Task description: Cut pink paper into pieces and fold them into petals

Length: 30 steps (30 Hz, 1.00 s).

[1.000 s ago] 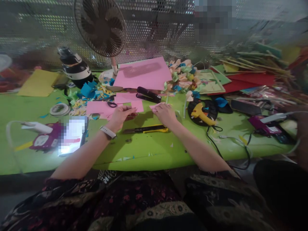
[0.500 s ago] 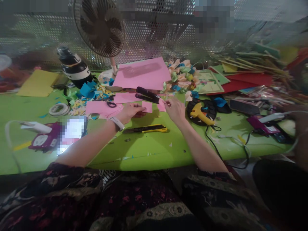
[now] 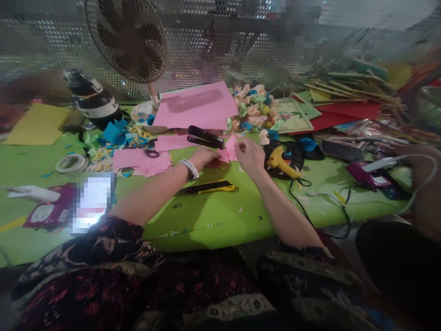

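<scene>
My left hand [image 3: 205, 157], with a pale watch band at the wrist, is closed on the edge of a small pink paper piece [image 3: 223, 156]. Opposite it, my right hand [image 3: 251, 156] pinches a folded pink paper piece [image 3: 232, 144]; the two pieces meet between my hands. Just behind them rests a black stapler [image 3: 206, 137]. A yellow and black utility knife [image 3: 212, 186] lies in front of my left hand. Pink paper sheets [image 3: 131, 159] with dark-handled scissors [image 3: 151, 153] on top are left of it. My left fingertips are partly hidden.
A large pink sheet [image 3: 196, 110] and a heap of paper flowers [image 3: 257, 108] lie at the back. A yellow glue gun [image 3: 282, 162] sits right. On the left are a lit phone [image 3: 92, 202], a tape roll [image 3: 71, 163], a bottle [image 3: 93, 101] and a fan [image 3: 127, 41].
My left hand has moved right, bringing its pink square up against the piece in my right hand. The view has shifted slightly to the right.
</scene>
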### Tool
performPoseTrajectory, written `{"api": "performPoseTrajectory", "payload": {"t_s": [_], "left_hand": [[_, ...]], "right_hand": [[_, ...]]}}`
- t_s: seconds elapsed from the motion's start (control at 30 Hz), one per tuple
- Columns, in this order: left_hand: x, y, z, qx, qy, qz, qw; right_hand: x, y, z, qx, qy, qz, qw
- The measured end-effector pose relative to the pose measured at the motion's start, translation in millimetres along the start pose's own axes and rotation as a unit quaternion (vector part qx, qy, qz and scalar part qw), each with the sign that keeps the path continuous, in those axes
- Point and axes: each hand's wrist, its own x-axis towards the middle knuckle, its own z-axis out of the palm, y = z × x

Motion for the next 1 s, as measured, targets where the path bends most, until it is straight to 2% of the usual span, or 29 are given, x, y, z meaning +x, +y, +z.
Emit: {"api": "performPoseTrajectory", "payload": {"t_s": [0.23, 0.33, 0.47, 0.57, 0.7, 0.83, 1.0], "left_hand": [[2.9, 3.4, 13.3, 0.011, -0.006, 0.011, 1.000], [1.0, 5.1, 19.7, 0.015, 0.008, 0.001, 1.000], [1.5, 6.6, 24.5, 0.018, 0.017, -0.004, 1.000], [2.7, 6.5, 25.2, 0.024, 0.023, -0.002, 0.999], [4.7, 3.3, 24.1, 0.022, 0.020, 0.007, 1.000], [9.1, -0.9, 23.9, 0.037, 0.011, 0.016, 0.999], [13.0, -2.8, 25.3, 0.054, 0.005, 0.034, 0.998]], "right_hand": [[1.4, 2.4, 0.7, 0.010, -0.004, -0.005, 1.000], [1.4, 2.3, -0.1, 0.007, -0.012, -0.007, 1.000], [0.7, 3.2, 2.1, 0.020, 0.009, -0.018, 1.000], [2.2, 5.7, 5.6, 0.042, 0.016, -0.001, 0.999], [9.4, 15.1, 12.3, 0.094, 0.014, 0.050, 0.994], [15.5, 23.2, 21.8, 0.169, -0.025, 0.094, 0.981], [14.2, 17.9, 31.9, 0.323, -0.045, 0.117, 0.938]]}}
